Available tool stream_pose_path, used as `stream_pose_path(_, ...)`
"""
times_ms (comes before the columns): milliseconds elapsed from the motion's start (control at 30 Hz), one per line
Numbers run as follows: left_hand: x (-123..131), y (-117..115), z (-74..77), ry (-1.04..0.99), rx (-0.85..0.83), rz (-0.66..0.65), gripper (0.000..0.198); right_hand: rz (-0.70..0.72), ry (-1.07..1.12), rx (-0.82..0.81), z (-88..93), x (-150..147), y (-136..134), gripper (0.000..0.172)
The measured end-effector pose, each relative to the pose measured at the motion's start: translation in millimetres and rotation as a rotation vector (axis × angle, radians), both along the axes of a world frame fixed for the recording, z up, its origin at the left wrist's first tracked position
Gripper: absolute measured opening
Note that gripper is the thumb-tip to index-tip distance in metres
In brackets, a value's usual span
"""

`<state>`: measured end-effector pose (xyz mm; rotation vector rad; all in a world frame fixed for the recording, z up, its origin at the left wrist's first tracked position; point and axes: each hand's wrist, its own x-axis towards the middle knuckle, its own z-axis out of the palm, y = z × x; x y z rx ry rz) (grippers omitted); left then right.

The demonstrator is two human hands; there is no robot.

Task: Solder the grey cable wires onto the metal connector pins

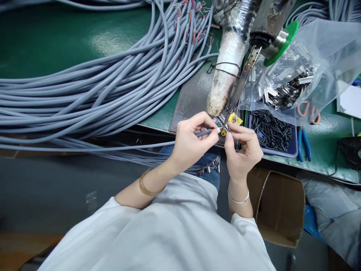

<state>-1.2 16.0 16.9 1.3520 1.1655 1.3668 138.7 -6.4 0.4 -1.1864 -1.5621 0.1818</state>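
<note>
Pinched in my left hand (194,141) is the end of a grey cable (203,133), its thin coloured wires pointing right. My right hand (244,148) has thumb and forefinger closed on a small metal connector (226,128) beside those wire tips. Just above both hands, the tip of a soldering iron (239,86) reaches down from its mount, close to the connector. A yellow piece (235,119) lies behind my right fingertips. The exact contact between wires and connector is too small to make out.
Many grey cables (113,90) cover the bench at left. A solder reel (282,43) and a wrapped duct (228,64) stand above. At right are a bag of connectors (290,90), a tub of black tubes (272,131), blue pliers (304,145) and orange-handled scissors (303,108). A cardboard box (279,207) stands below.
</note>
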Motion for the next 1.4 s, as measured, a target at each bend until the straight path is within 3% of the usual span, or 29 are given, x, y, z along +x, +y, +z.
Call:
stream_pose_path(200, -1, 1, 4.5, 0.021, 0.017, 0.021, 0.009, -0.001, -0.066, 0.036, 6.1, -1, 0, 0.015)
stream_pose_path(533, -4, -2, -0.1, -0.013, -0.058, -0.064, 0.009, -0.018, -0.068, 0.003, 3.8, 1, -6, 0.014)
stream_pose_path(800, -4, -3, -3.7, 0.027, -0.032, -0.049, 0.007, -0.053, -0.107, 0.016, 6.1, -1, -2, 0.012)
stream_pose_path(1033, -5, -1, 4.0, 0.062, -0.012, -0.022, 0.007, -0.075, -0.107, 0.043, 11.9, -3, 0, 0.013)
stream_pose_path(1400, -10, 3, -1.4, -0.03, -0.172, -0.158, 0.011, -0.029, -0.163, 0.046, 4.6, 1, -9, 0.014)
